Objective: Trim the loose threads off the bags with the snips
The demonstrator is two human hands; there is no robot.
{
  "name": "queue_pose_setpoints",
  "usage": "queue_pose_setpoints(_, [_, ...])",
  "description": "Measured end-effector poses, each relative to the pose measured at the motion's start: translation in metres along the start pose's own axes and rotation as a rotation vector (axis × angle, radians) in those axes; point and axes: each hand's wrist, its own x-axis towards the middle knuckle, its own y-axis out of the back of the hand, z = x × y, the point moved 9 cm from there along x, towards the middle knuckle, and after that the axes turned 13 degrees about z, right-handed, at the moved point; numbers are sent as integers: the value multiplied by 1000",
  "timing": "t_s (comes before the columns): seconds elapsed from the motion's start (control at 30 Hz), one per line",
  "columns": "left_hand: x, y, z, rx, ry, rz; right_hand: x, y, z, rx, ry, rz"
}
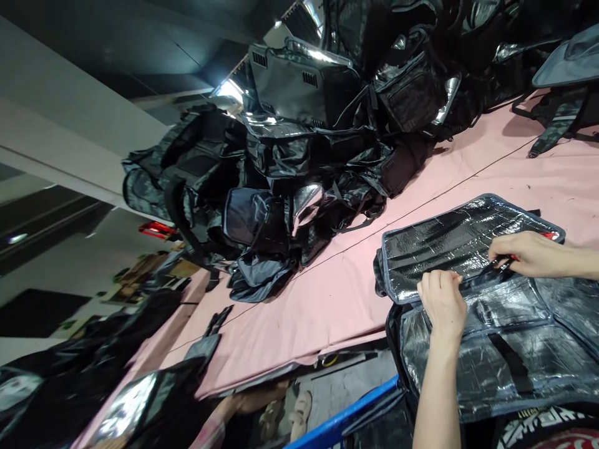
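Observation:
An insulated bag (496, 349) with a silver foil lining lies open in front of me, its foil-lined lid (435, 249) folded back onto the pink table. My left hand (442, 302) is closed, pinching the edge between lid and body with thumb and fingertips. To its right, my right hand (528, 252) is curled round a small dark object (503, 262) with a bit of red, held close to the same seam. Its exact kind is partly hidden by the fingers. A black strap (510, 362) crosses the lining inside the bag.
Black and camouflage bags (304, 149) are piled along the far side of the pink table (327, 293). Another bag (568, 81) lies at the upper right. A blue bin edge (346, 411) is below the table; another person's arm (229, 405) shows at the bottom.

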Motion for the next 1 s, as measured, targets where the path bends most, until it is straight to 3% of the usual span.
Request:
queue_pose_setpoints(0.2, [-16,10,16,-50,26,205,0,-14,22,-20,-115,9])
queue_pose_setpoints(0.37, [-28,-3,27,47,49,188,2,-20,25,-38,-109,-12])
queue_pose_setpoints(0.5, [-32,-16,34,-104,91,155,-2,-13,13,-80,-28,72])
queue_pose_setpoints(0.7, [-29,-21,32,-193,111,150,-16,21,0,-216,142,276])
queue_pose_setpoints(0.8, [-28,-20,31,-204,117,155,-26,35,-12,-283,322,323])
queue_pose_setpoints(0.93, [-26,-18,31,-195,120,158,-41,32,-41,-497,656,351])
queue_pose_setpoints(1.0, [-26,-18,31,-186,123,149,-41,29,-48,-544,708,355])
